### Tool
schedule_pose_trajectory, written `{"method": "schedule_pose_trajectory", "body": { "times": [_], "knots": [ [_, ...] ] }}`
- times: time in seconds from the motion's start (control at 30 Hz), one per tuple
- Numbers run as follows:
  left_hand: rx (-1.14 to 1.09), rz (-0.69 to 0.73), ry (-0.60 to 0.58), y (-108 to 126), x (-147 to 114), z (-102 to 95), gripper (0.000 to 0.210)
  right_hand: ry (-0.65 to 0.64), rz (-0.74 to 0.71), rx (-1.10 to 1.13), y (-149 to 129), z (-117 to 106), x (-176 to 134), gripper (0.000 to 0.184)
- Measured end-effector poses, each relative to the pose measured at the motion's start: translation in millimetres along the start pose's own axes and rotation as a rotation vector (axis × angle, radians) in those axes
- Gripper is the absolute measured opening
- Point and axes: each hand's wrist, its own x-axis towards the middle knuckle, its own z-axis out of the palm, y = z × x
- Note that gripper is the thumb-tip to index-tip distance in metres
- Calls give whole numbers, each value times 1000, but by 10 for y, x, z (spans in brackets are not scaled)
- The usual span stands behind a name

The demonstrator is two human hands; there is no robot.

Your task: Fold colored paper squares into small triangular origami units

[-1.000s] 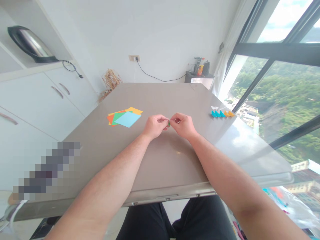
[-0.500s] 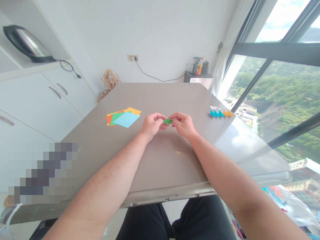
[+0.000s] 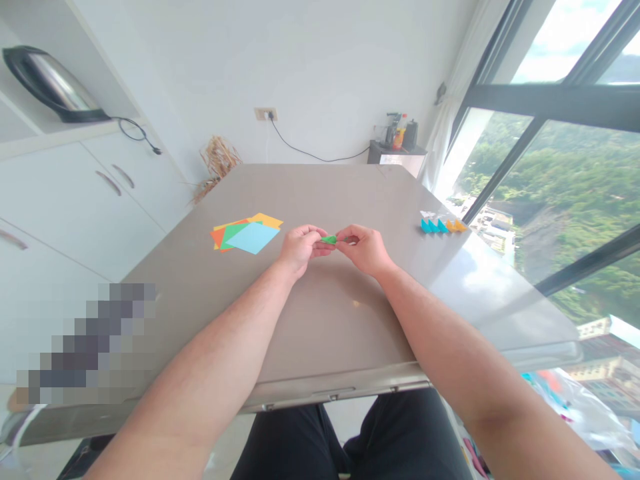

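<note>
Between my two hands, above the middle of the table, is a small folded piece of green paper (image 3: pixel 329 240). My left hand (image 3: pixel 300 249) pinches its left end between thumb and fingers. My right hand (image 3: pixel 363 248) grips the right end, its fingertips pressed together. The fingers cover part of the folds. To the left lies a fanned stack of colored paper sheets (image 3: pixel 253 238), light blue on top, with green, orange and yellow beneath. Over on the right, several small folded paper pieces (image 3: pixel 434 227), blue and orange, stand in a row.
The grey table (image 3: pixel 320 320) stretches out before me, with a window (image 3: pixel 550 160) along its right. An electric kettle (image 3: pixel 57 83) sits on the left shelf. Bottles stand on a small cabinet (image 3: pixel 397 156) at the back. A plastic bag (image 3: pixel 575 407) is at lower right.
The green paper now looks narrower and has shifted slightly left, tilted differently between the fingers. My right fingertips have moved a little left with it.
</note>
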Motion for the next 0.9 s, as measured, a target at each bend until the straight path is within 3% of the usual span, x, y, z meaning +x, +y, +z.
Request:
{"method": "schedule_pose_trajectory", "body": {
  "times": [0.27, 0.53, 0.9],
  "knots": [
    [190, 171, -173, 2, -59, 1, 25, -43, 72, 40, -16, -47, 13, 4],
    [230, 194, -15, -9, -41, 17, 19, -63, 98, 78, 10, -41, 38, 7],
    [149, 180, 63, -31, -42, 53, 19, -19, 121, 261, -33, -22, 50, 11]
  ]
}}
